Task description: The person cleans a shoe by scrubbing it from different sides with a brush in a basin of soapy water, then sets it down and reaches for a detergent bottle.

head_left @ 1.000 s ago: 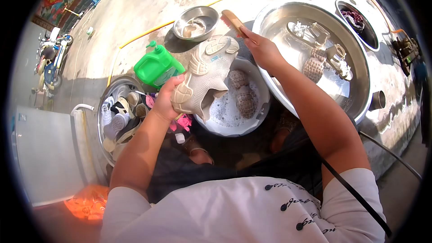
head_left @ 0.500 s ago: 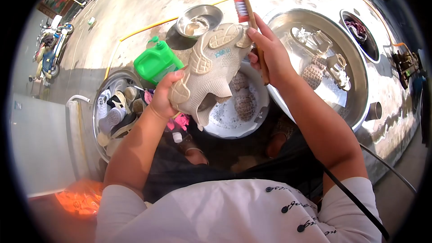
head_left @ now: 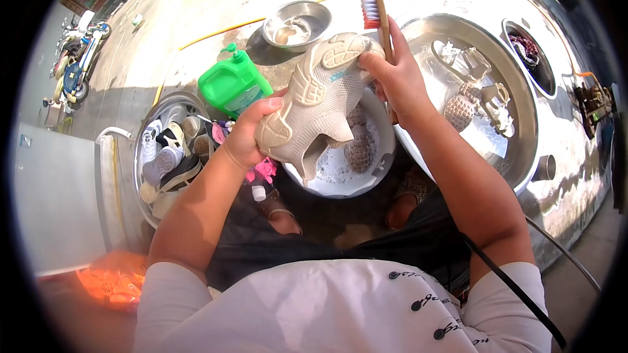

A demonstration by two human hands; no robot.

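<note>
A beige knit shoe (head_left: 311, 101) with a chunky sole is held up on its side in front of me. My left hand (head_left: 252, 132) is closed on its heel end. Around the wooden handle of a scrubbing brush (head_left: 373, 6) with red and white bristles, my right hand (head_left: 399, 82) is wrapped, its thumb against the toe of the shoe. The bristles point up and left, apart from the shoe. Below is a white basin (head_left: 383, 173) of sudsy water, where another knit shoe (head_left: 358, 147) lies, partly hidden by the held one.
A green jug (head_left: 230, 84) stands left of the shoe, near a metal basin (head_left: 140, 170) full of shoes. Behind is a small steel bowl (head_left: 320, 16). On the right, a large metal tub (head_left: 526, 137) holds water and wet shoes. A yellow hose (head_left: 222, 34) crosses the ground.
The shoe, brush and both hands appear slightly further right, and the surroundings have shifted a little too. The shoe is turned slightly. Both grips are kept.
</note>
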